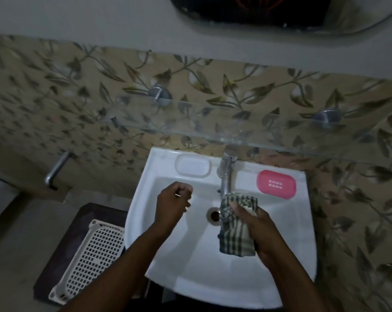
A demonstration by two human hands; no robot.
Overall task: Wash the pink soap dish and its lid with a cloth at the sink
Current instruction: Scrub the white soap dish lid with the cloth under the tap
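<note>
The pink soap dish [276, 183] lies on the sink's back right ledge, its slotted surface facing up. A clear lid [193, 165] rests on the back left ledge. My right hand [257, 230] grips a green-and-white checked cloth [235, 230] over the white sink [190, 266], just below the tap [225, 174]; a small pale piece shows at my fingertips against the cloth. My left hand [173, 204] hovers over the left of the basin with fingers loosely curled and nothing visible in it.
The drain [214, 215] lies between my hands. A glass shelf [213, 136] on metal brackets juts out above the tap. A white perforated basket [91, 257] sits on a dark stand left of the sink. A metal pipe [57, 167] sticks out of the wall.
</note>
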